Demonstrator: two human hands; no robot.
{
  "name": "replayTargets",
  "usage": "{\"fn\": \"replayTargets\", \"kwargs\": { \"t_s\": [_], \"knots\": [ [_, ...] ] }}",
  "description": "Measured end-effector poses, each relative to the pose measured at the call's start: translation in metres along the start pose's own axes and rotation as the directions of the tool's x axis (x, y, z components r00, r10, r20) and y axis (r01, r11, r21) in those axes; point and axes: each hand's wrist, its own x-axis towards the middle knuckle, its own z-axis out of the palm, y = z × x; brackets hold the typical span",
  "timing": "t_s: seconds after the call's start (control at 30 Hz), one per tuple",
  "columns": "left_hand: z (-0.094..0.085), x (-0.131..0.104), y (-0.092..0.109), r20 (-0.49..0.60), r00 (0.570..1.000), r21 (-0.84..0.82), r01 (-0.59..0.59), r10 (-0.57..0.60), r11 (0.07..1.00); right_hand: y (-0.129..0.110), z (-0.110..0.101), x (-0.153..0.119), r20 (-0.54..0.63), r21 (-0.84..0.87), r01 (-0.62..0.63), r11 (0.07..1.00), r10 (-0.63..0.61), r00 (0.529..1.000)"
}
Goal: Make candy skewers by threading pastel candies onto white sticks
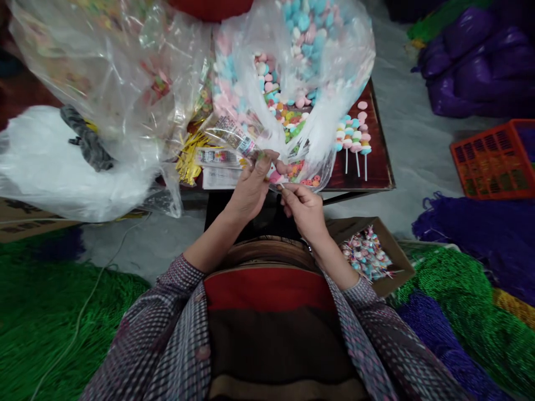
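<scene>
My left hand is closed around the lower part of a clear printed candy bag, whose upper end points away to the left. At the bag's near end shows a pink and white candy skewer, partly covered by my fingers. My right hand pinches the skewer's white stick just below the candies. Right of my hands, several finished-looking candy skewers lie side by side on the table. Gold twist ties and a pile of flat printed bags lie left of my hands.
A large plastic bag of pastel candies spreads over the table, with another candy bag to its left. A white plastic bundle sits far left. Below right stands a cardboard box of wrapped candies; an orange crate stands beyond.
</scene>
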Motion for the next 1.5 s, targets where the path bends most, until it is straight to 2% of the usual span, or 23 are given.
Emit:
{"fn": "replayTargets", "kwargs": {
  "t_s": [0.1, 0.27, 0.33, 0.43, 0.5, 0.63, 0.73, 0.8, 0.9, 1.0, 1.1, 1.23, 1.37, 1.43, 1.5],
  "knots": [
    [-0.004, 0.003, 0.005, -0.019, 1.0, 0.019, -0.013, 0.013, 1.0, -0.001, -0.002, 0.0, 0.044, 0.063, -0.009, 0.998, 0.006, 0.999],
    [-0.013, 0.011, 0.011, -0.1, 0.993, 0.092, -0.054, 0.063, 0.994, -0.001, -0.01, 0.001, 0.079, -0.126, 0.029, 0.992, -0.019, 0.997],
    [-0.012, 0.007, 0.002, -0.056, 0.998, 0.115, -0.023, 0.029, 0.993, -0.003, -0.007, 0.0, 0.079, -0.146, 0.045, 0.988, -0.034, 0.996],
    [-0.01, -0.007, -0.014, 0.053, 0.992, 0.121, 0.108, -0.115, 0.987, -0.008, 0.001, 0.0, 0.105, -0.111, 0.099, 0.989, -0.088, 0.991],
    [-0.014, -0.011, -0.015, 0.077, 0.987, 0.075, 0.132, -0.138, 0.988, -0.01, 0.003, 0.001, 0.105, -0.083, 0.113, 0.99, -0.104, 0.989],
    [-0.026, 0.002, 0.012, -0.024, 1.0, -0.076, -0.009, 0.007, 0.997, -0.004, 0.001, 0.001, 0.068, -0.062, 0.098, 0.993, -0.094, 0.993],
    [-0.028, 0.017, 0.031, -0.1, 0.993, -0.01, -0.067, 0.066, 0.998, 0.002, 0.002, -0.001, 0.077, -0.113, 0.117, 0.987, -0.108, 0.991],
    [-0.025, 0.02, 0.031, -0.137, 0.988, 0.058, -0.059, 0.066, 0.997, 0.004, 0.005, -0.002, 0.079, -0.144, 0.127, 0.981, -0.116, 0.99],
    [-0.016, 0.013, 0.015, -0.139, 0.989, 0.071, -0.036, 0.046, 0.997, 0.002, 0.009, -0.002, 0.081, -0.142, 0.121, 0.982, -0.111, 0.991],
    [-0.007, 0.0, -0.004, -0.113, 0.993, 0.059, 0.024, -0.017, 0.998, -0.002, 0.012, 0.0, 0.11, -0.084, 0.088, 0.993, -0.079, 0.991],
    [-0.006, -0.007, -0.009, -0.078, 0.993, 0.071, 0.099, -0.094, 0.993, -0.004, 0.014, 0.001, 0.127, 0.028, 0.02, 0.999, -0.023, 0.992],
    [-0.018, 0.005, 0.013, -0.049, 0.999, -0.014, 0.016, -0.017, 1.0, -0.002, 0.011, 0.0, 0.173, 0.153, -0.069, 0.986, 0.042, 0.984],
    [-0.028, 0.02, 0.035, -0.107, 0.993, 0.016, -0.047, 0.048, 0.999, 0.001, 0.006, -0.003, 0.35, 0.243, -0.209, 0.947, 0.115, 0.93],
    [-0.027, 0.02, 0.034, -0.13, 0.991, 0.045, -0.032, 0.038, 0.998, 0.001, 0.006, -0.004, 0.4, 0.249, -0.255, 0.934, 0.14, 0.906],
    [-0.023, 0.016, 0.027, -0.118, 0.993, 0.025, -0.011, 0.014, 1.0, 0.001, 0.008, -0.003, 0.382, 0.237, -0.258, 0.937, 0.154, 0.911]
  ]
}}
